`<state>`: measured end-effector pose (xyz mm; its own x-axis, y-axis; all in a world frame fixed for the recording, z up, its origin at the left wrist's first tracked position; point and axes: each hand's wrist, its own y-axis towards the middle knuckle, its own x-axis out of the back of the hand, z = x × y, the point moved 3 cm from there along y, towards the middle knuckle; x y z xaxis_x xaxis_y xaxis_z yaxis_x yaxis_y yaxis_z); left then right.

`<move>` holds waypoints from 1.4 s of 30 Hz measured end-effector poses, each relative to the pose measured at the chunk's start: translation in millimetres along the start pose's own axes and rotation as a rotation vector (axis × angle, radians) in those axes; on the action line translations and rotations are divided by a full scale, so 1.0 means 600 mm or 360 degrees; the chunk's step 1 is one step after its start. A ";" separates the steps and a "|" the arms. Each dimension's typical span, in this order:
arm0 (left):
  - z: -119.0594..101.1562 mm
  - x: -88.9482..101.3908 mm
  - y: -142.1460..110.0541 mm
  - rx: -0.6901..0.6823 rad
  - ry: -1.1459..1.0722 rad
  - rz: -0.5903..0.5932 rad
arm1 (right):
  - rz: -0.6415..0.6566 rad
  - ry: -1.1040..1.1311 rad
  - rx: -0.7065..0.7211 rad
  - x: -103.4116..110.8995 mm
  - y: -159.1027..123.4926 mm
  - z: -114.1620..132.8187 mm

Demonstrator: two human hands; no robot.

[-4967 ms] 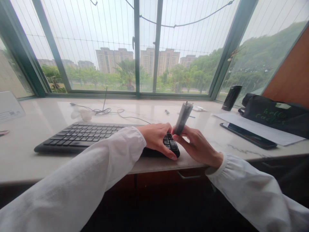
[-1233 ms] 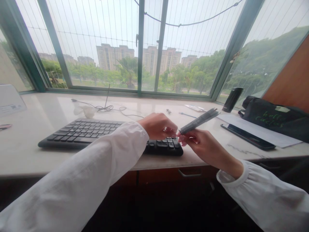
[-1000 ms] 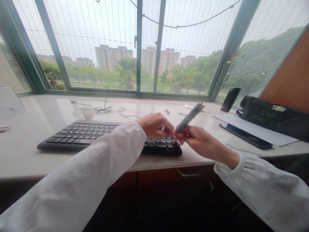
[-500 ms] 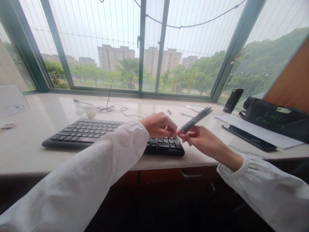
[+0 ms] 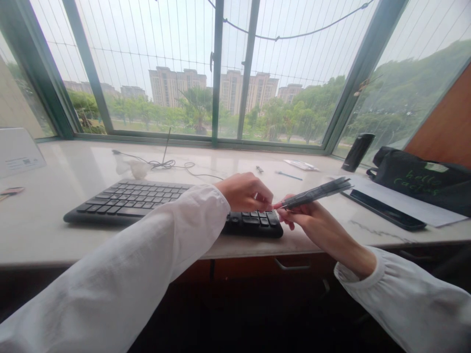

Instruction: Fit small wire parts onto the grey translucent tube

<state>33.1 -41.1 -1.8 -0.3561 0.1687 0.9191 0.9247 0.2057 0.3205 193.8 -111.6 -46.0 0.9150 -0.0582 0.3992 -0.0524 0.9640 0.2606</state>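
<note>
My right hand [image 5: 307, 215] is closed round the narrow end of a dark grey, ribbed bundle [image 5: 316, 192] that looks like a folded fan. The bundle widens towards its uneven far end and points to the upper right. Just left of it, my left hand [image 5: 248, 192] pinches with thumb and forefinger at the bundle's narrow end. What lies in that pinch is too small to make out. Both hands are above the right end of a black keyboard [image 5: 140, 201], and my left hand and sleeve cover part of its keys.
A thin cable [image 5: 162, 164] lies behind the keyboard. Further right are a small blue stick [image 5: 289, 175], a white packet [image 5: 301, 165], a phone [image 5: 386, 210], a sheet of paper [image 5: 434, 208], a black bag [image 5: 423, 181] and a dark cylinder [image 5: 358, 152]. A white box [image 5: 20, 152] stands at left.
The dark bundle has tipped down to the right, from a steep slant to a flatter one, as my right hand turned. My left hand keeps its pinch close to the same spot.
</note>
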 end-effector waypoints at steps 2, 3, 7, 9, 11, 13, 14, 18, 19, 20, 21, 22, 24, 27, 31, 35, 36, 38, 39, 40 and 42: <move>0.000 -0.002 0.000 0.0000 -0.0001 0.0009 | 0.0012 -0.0027 0.0057 -0.001 -0.002 -0.004; 0.000 -0.003 0.000 0.0000 -0.0001 0.0014 | 0.0023 -0.0037 0.0079 -0.002 -0.002 -0.006; 0.001 -0.004 -0.001 0.0010 -0.0007 0.0052 | 0.0100 -0.0034 0.0126 -0.001 0.003 -0.008; 0.001 -0.003 -0.002 0.0023 -0.0022 0.0075 | 0.0157 -0.0028 0.0138 0.001 0.008 -0.007; 0.001 0.000 -0.002 0.0038 -0.0047 0.0098 | 0.0231 -0.0023 0.0165 0.005 0.015 -0.005; 0.001 0.002 -0.002 0.0051 -0.0069 0.0120 | 0.0298 -0.0019 0.0191 0.009 0.022 -0.003; 0.001 0.003 -0.002 0.0057 -0.0078 0.0127 | 0.0321 -0.0023 0.0198 0.012 0.025 -0.002; 0.002 0.004 -0.002 0.0069 -0.0105 0.0131 | 0.0360 -0.0038 0.0172 0.019 0.035 -0.003; 0.003 0.004 -0.002 0.0070 -0.0104 0.0132 | 0.0359 -0.0032 0.0160 0.020 0.036 -0.004; 0.004 0.003 -0.002 0.0071 -0.0100 0.0135 | 0.0355 -0.0030 0.0148 0.019 0.036 -0.004; 0.004 0.003 -0.002 0.0074 -0.0095 0.0137 | 0.0347 -0.0034 0.0138 0.019 0.036 -0.005; 0.005 0.002 -0.002 0.0075 -0.0089 0.0141 | 0.0336 -0.0050 0.0127 0.018 0.036 -0.005; 0.004 0.002 -0.003 0.0073 -0.0085 0.0137 | 0.0322 -0.0107 0.0099 0.016 0.035 -0.005; 0.002 0.004 -0.003 0.0054 -0.0088 0.0107 | 0.0310 -0.0220 0.0047 0.015 0.033 -0.005; -0.001 0.005 -0.003 0.0052 -0.0084 0.0090 | 0.0295 -0.0459 0.0068 0.017 0.035 -0.005; 0.002 0.003 -0.003 0.0050 -0.0067 0.0085 | 0.0329 -0.0514 0.0035 0.017 0.041 -0.005; 0.003 0.003 -0.003 0.0051 -0.0063 0.0082 | 0.0356 -0.0516 0.0018 0.016 0.043 -0.004; 0.005 0.002 -0.004 0.0049 -0.0060 0.0086 | 0.0443 -0.0488 0.0004 0.015 0.047 -0.001; 0.005 0.001 -0.004 0.0046 -0.0067 0.0096 | 0.0491 -0.0460 0.0008 0.015 0.049 0.000; 0.005 -0.001 -0.004 0.0042 -0.0083 0.0110 | 0.0532 -0.0429 0.0019 0.015 0.050 0.001; 0.005 -0.003 -0.003 0.0029 -0.0129 0.0137 | 0.0594 -0.0385 0.0055 0.015 0.053 0.002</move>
<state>31.3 -39.1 -4.5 -0.2857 0.2636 0.9214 0.9500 0.2046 0.2360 200.0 -81.7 -32.9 0.7111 0.2294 0.6646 -0.3787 0.9214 0.0872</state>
